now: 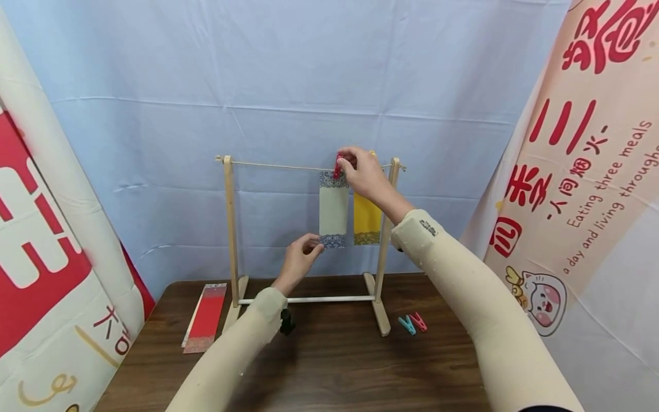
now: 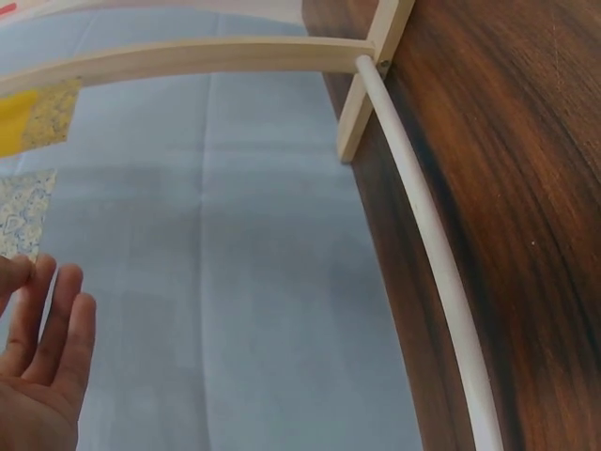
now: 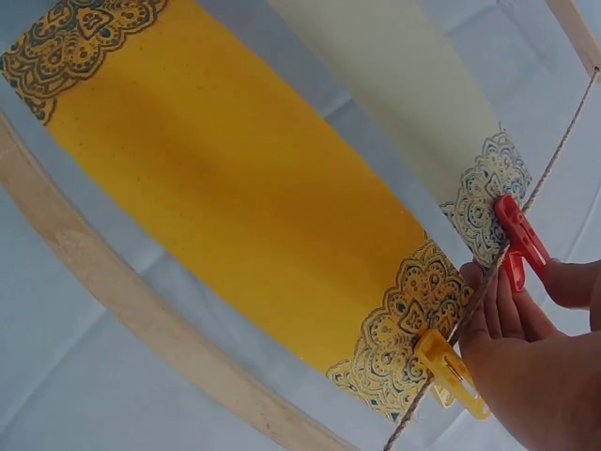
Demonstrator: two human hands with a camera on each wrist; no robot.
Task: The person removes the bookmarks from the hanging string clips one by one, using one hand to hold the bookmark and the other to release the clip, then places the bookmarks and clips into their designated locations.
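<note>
A pale paper strip (image 1: 333,210) with blue patterned ends hangs from the string (image 1: 278,166) of a small wooden rack. At its top edge my right hand (image 1: 362,174) pinches a red clothespin (image 3: 522,237), whose jaws sit over the strip and the string. Below, my left hand (image 1: 300,258) pinches the strip's lower left corner between thumb and forefinger; its other fingers extend loosely in the left wrist view. Just right of the pale strip, a yellow strip (image 3: 235,188) hangs from a yellow clothespin (image 3: 449,371), partly behind my right hand in the head view.
Wooden posts (image 1: 230,229) and a white crossbar (image 1: 329,299) frame the rack on the brown table (image 1: 340,366). Red and pale strips (image 1: 207,315) lie stacked at the left. Blue (image 1: 407,325) and pink (image 1: 419,321) clothespins lie at the right. Pale cloth (image 1: 309,68) hangs behind.
</note>
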